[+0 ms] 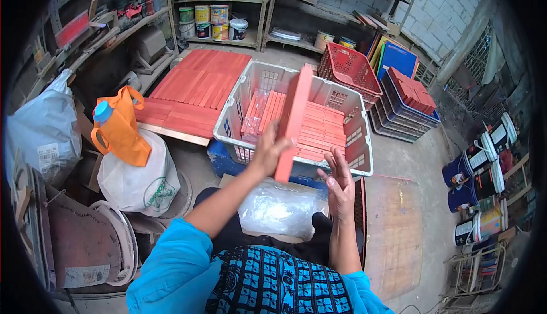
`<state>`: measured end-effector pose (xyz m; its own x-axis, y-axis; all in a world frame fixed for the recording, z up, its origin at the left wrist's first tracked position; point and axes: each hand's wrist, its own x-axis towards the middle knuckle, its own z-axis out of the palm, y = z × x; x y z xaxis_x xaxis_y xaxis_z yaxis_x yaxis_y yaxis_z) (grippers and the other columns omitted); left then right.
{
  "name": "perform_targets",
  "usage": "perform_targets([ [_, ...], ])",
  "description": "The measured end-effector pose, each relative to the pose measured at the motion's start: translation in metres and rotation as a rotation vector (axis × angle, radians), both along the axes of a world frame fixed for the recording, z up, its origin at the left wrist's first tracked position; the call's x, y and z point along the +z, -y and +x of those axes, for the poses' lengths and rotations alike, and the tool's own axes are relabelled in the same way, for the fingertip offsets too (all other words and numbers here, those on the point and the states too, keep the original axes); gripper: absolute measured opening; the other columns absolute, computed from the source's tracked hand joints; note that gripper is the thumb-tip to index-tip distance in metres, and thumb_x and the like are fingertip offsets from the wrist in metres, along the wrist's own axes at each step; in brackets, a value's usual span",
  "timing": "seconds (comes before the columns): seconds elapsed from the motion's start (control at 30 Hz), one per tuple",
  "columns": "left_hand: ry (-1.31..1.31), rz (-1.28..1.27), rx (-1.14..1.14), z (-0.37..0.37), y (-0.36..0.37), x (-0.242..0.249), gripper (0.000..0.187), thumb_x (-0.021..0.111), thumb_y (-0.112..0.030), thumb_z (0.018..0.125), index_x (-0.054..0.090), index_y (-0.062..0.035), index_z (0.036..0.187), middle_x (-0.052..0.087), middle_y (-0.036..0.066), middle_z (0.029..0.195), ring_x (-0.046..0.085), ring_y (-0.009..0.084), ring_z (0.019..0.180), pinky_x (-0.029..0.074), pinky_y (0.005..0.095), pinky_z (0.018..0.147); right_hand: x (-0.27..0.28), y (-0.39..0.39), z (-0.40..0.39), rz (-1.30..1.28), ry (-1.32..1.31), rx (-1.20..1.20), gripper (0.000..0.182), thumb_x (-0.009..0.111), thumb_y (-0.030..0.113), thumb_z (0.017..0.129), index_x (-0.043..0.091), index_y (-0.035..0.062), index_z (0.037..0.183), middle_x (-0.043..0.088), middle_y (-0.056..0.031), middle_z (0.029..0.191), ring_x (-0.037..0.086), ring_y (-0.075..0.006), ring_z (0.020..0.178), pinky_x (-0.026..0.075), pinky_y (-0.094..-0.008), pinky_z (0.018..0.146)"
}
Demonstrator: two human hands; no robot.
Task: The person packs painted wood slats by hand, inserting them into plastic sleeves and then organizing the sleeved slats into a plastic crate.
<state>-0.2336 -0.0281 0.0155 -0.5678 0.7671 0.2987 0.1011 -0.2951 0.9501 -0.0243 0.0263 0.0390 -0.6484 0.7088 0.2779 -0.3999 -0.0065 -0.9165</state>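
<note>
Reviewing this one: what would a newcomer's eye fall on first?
Probably the long, straight red bar, seemingly wooden, gripped in the left hand above a pale plastic crate of red strips, with the right hand open nearby. Next would come the bright orange cloth-like bag atop a bulky white sack, at picture left.

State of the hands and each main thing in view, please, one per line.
Left hand: closed around a red bar
Right hand: open, empty, raised
Red bar: held, tilted
White crate: open-topped, partly filled
Red basket: open-topped
Red slats: laid flat in rows
Orange bag: upright
Clear plastic: wrinkled
</note>
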Motion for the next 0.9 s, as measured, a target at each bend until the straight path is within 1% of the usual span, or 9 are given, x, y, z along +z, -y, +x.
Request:
perform_targets([
  [0.03, -0.084, -0.112, 0.061, -0.022, -0.009, 0.013, 0.081, 0.061, -0.04, 0.072, 0.034, 0.0099, 0.13, 0.045, 0.028, 0.125, 0.045, 0.0344, 0.117, 0.034, 0.0376, 0.099, -0.006, -0.003, 0.002, 0.006, 0.002, 0.004, 0.073, 0.066, 0.014, 0.076, 0.032, 0.001, 0.139, 0.03, -0.012, 0.146, 0.032, -0.0242, 0.133, 0.038, -0.0385, 0.099],
  [0.1, -0.417, -0.303, 0.393, -0.051, -0.036, 0.028, 0.084, 0.063, -0.042, 0.071, 0.034, 0.0107, 0.13, 0.044, 0.031, 0.123, 0.044, 0.0388, 0.116, 0.034, 0.0389, 0.1, -0.02, -0.009, 0.006, -0.018, 0.023, 0.018, 0.071, 0.066, 0.018, 0.076, 0.035, 0.0018, 0.138, 0.03, -0.0123, 0.145, 0.033, -0.0258, 0.131, 0.04, -0.0394, 0.097],
  [0.2, -0.583, -0.557, 0.49, -0.093, -0.085, 0.011, 0.087, 0.064, -0.044, 0.07, 0.03, 0.005, 0.134, 0.041, 0.031, 0.126, 0.041, 0.0395, 0.118, 0.034, 0.0445, 0.1, -0.033, -0.017, 0.017, -0.026, 0.063, 0.06, 0.065, 0.065, 0.015, 0.077, 0.04, 0.0031, 0.136, 0.03, -0.0119, 0.146, 0.034, -0.0263, 0.131, 0.04, -0.0382, 0.097],
  [0.3, -0.86, -0.939, 0.561, -0.109, -0.121, -0.006, 0.086, 0.065, -0.044, 0.071, 0.029, -0.0035, 0.137, 0.038, 0.028, 0.127, 0.038, 0.0386, 0.121, 0.036, 0.0494, 0.097, -0.039, -0.03, 0.03, -0.021, 0.107, 0.105, 0.059, 0.064, 0.013, 0.078, 0.044, 0.0048, 0.133, 0.028, -0.011, 0.146, 0.034, -0.0247, 0.131, 0.039, -0.0365, 0.097],
  [0.33, -0.949, -0.974, 0.625, -0.115, -0.13, -0.019, 0.081, 0.065, -0.042, 0.071, 0.029, -0.0114, 0.137, 0.038, 0.021, 0.124, 0.038, 0.0351, 0.119, 0.041, 0.0514, 0.089, -0.037, -0.031, 0.032, -0.002, 0.139, 0.128, 0.059, 0.064, 0.013, 0.078, 0.045, 0.0047, 0.133, 0.028, -0.0108, 0.146, 0.033, -0.0243, 0.131, 0.039, -0.0363, 0.097],
  [0.43, -1.026, -1.161, 0.558, -0.123, -0.14, -0.037, 0.078, 0.064, -0.042, 0.071, 0.034, -0.0101, 0.135, 0.04, 0.021, 0.12, 0.04, 0.036, 0.115, 0.04, 0.0537, 0.088, -0.034, -0.035, 0.037, 0.036, 0.189, 0.182, 0.058, 0.066, 0.015, 0.078, 0.046, 0.0066, 0.132, 0.027, -0.0103, 0.146, 0.032, -0.0233, 0.131, 0.038, -0.0363, 0.098],
  [0.47, -1.074, -1.196, 0.572, -0.124, -0.142, -0.044, 0.076, 0.064, -0.042, 0.071, 0.036, -0.0112, 0.135, 0.042, 0.018, 0.114, 0.042, 0.0327, 0.111, 0.043, 0.0512, 0.085, -0.033, -0.037, 0.038, 0.053, 0.202, 0.195, 0.058, 0.066, 0.015, 0.078, 0.047, 0.0072, 0.132, 0.027, -0.0104, 0.146, 0.032, -0.0234, 0.131, 0.038, -0.0364, 0.098],
  [0.77, -1.282, -1.275, 0.602, -0.134, -0.154, -0.084, 0.073, 0.063, -0.043, 0.072, 0.037, -0.0123, 0.134, 0.041, 0.016, 0.115, 0.042, 0.0301, 0.11, 0.047, 0.0482, 0.077, -0.029, -0.043, 0.043, 0.144, 0.248, 0.272, 0.06, 0.067, 0.017, 0.076, 0.047, 0.0087, 0.132, 0.026, -0.0128, 0.146, 0.036, -0.0273, 0.129, 0.039, -0.0389, 0.097],
  [0.9, -1.226, -1.322, 0.566, -0.134, -0.156, -0.086, 0.072, 0.062, -0.041, 0.073, 0.037, -0.0143, 0.135, 0.04, 0.014, 0.12, 0.042, 0.0284, 0.11, 0.047, 0.0455, 0.077, -0.027, -0.043, 0.045, 0.188, 0.272, 0.288, 0.059, 0.067, 0.017, 0.077, 0.047, 0.0086, 0.132, 0.026, -0.0126, 0.146, 0.038, -0.0285, 0.128, 0.039, -0.0395, 0.097],
])
